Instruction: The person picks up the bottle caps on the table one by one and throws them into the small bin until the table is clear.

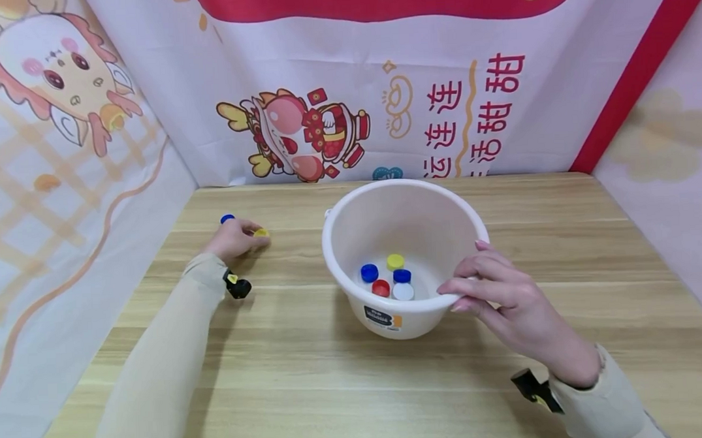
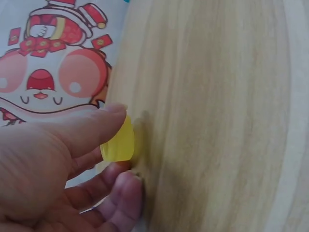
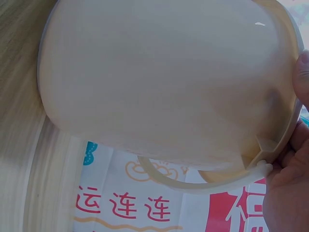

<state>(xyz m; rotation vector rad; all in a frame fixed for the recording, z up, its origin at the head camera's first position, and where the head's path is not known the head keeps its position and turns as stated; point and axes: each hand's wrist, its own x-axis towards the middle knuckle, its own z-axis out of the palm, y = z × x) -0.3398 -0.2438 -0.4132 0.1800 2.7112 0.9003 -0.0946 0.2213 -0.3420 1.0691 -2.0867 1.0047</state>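
Between thumb and fingers, my left hand (image 1: 234,240) pinches a yellow bottle cap (image 2: 119,142) at the left of the table. Just behind that hand a blue bottle cap (image 1: 227,218) lies partly hidden. A white plastic bucket (image 1: 406,207) stands upright near the middle, and my right hand (image 1: 510,300) grips its right rim. Inside, on the bucket's bottom, are several caps: a yellow cap (image 1: 395,262), two blue ones, a red cap (image 1: 380,287) and a white cap (image 1: 403,291). In the right wrist view the bucket's outer wall (image 3: 154,87) fills most of the picture.
A wood-grain table (image 1: 287,378) carries everything. Printed cloth (image 1: 333,69) hangs along its back edge, with more cloth at both sides. The bucket's pale handle (image 3: 188,186) hangs down beside its wall.
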